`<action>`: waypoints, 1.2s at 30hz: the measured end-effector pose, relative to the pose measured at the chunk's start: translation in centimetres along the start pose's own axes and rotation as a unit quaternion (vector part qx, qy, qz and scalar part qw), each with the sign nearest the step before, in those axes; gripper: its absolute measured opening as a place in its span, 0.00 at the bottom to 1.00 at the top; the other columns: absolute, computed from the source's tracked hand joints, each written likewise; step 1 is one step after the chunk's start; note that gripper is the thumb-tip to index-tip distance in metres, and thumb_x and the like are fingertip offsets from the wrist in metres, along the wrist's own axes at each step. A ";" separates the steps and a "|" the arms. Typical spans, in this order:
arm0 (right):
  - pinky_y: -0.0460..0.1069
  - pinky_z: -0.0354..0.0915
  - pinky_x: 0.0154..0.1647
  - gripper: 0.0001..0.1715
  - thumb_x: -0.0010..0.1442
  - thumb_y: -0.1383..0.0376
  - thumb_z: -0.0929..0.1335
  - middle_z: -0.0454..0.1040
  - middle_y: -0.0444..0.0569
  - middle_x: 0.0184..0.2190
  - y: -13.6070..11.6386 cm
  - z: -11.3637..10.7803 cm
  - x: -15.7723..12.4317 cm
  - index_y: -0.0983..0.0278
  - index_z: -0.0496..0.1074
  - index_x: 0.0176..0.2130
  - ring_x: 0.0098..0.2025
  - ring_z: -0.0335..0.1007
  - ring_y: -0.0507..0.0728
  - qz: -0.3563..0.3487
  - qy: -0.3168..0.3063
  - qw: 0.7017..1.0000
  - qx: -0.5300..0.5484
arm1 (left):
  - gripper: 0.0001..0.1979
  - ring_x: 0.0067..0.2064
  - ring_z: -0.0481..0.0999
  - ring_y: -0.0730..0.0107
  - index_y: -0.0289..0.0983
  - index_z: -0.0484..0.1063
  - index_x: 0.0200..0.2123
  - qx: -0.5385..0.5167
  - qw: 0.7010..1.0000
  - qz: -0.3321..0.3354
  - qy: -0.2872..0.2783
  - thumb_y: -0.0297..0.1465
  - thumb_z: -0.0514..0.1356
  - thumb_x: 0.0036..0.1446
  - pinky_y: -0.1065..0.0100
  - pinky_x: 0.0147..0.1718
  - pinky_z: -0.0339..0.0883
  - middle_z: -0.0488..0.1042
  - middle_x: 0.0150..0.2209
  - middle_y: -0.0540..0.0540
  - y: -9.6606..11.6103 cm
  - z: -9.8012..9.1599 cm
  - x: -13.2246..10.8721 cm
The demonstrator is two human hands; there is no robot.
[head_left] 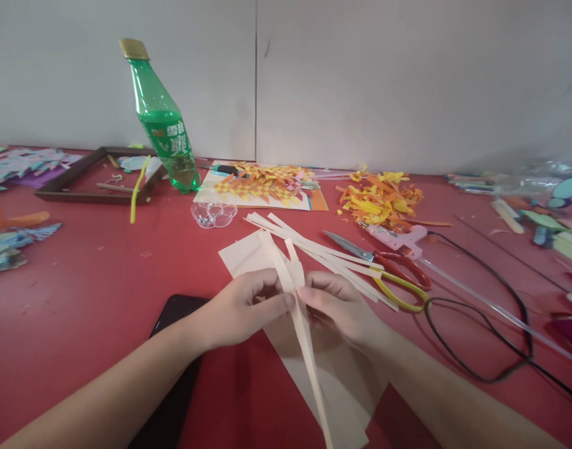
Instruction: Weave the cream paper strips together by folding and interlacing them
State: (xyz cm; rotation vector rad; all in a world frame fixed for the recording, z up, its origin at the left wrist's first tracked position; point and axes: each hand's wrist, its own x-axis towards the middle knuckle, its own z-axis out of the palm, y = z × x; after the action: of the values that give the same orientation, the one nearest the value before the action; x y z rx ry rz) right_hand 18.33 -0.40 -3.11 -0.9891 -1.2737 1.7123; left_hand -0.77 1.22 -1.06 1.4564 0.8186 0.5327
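Both my hands meet at the middle of the view, pinching cream paper strips (307,349). My left hand (248,305) grips the long strip between thumb and fingers. Close beside it, my right hand (339,302) pinches the strips where they overlap; its lower fingers are partly hidden. The strips' upper ends stick up above the fingers, and one long end runs down toward me. Beneath the hands lie cream paper sheets (332,380). More loose cream strips (323,255) lie just beyond my right hand, their ends across scissors (402,287) with red and yellow handles.
A green bottle (166,134) stands tilted in view beside a brown frame (70,196). Yellow and orange paper scraps (382,202) lie at the back. A pink glue gun (398,239) with a black cord (482,377) is at right; a dark phone (166,399) lies under my left forearm.
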 end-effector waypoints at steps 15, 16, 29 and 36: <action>0.44 0.53 0.20 0.19 0.59 0.56 0.70 0.68 0.41 0.17 0.0 -0.1 0.1 0.64 0.64 0.25 0.18 0.59 0.47 -0.018 0.025 0.999 -0.013 | 0.12 0.39 0.74 0.67 0.33 0.74 0.34 -0.069 0.996 0.000 -0.051 0.35 0.56 0.62 0.65 0.44 0.66 0.76 0.34 0.45 0.5 0.0 -0.1; 0.44 0.54 0.20 0.18 0.59 0.55 0.70 0.69 0.42 0.17 0.1 -0.1 0.1 0.64 0.65 0.25 0.18 0.59 0.47 -0.013 0.025 1.000 -0.007 | 0.11 0.39 0.74 0.67 0.33 0.74 0.34 -0.070 0.996 -0.003 -0.064 0.35 0.56 0.62 0.65 0.44 0.65 0.76 0.34 0.45 0.5 0.1 -0.1; 0.45 0.56 0.23 0.19 0.59 0.55 0.69 0.66 0.42 0.19 -0.4 0.1 0.0 0.64 0.66 0.24 0.22 0.59 0.49 -0.031 -0.013 0.997 -0.063 | 0.11 0.33 0.68 0.71 0.34 0.70 0.30 -0.014 1.000 -0.023 0.004 0.37 0.58 0.58 0.68 0.35 0.61 0.69 0.29 0.50 0.1 -0.1 0.1; 0.45 0.56 0.22 0.19 0.59 0.55 0.69 0.67 0.41 0.18 -0.3 0.0 0.1 0.64 0.66 0.24 0.20 0.58 0.48 -0.050 0.002 0.997 -0.065 | 0.10 0.35 0.70 0.69 0.34 0.70 0.30 -0.052 0.998 -0.022 0.018 0.36 0.59 0.58 0.66 0.38 0.64 0.71 0.30 0.49 0.2 0.0 0.1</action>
State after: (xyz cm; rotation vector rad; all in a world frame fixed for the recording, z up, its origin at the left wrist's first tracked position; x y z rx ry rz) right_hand 18.31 -0.25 -2.87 -0.9858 -1.4235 1.5658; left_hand -0.68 1.32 -0.90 1.3342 0.8392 0.5611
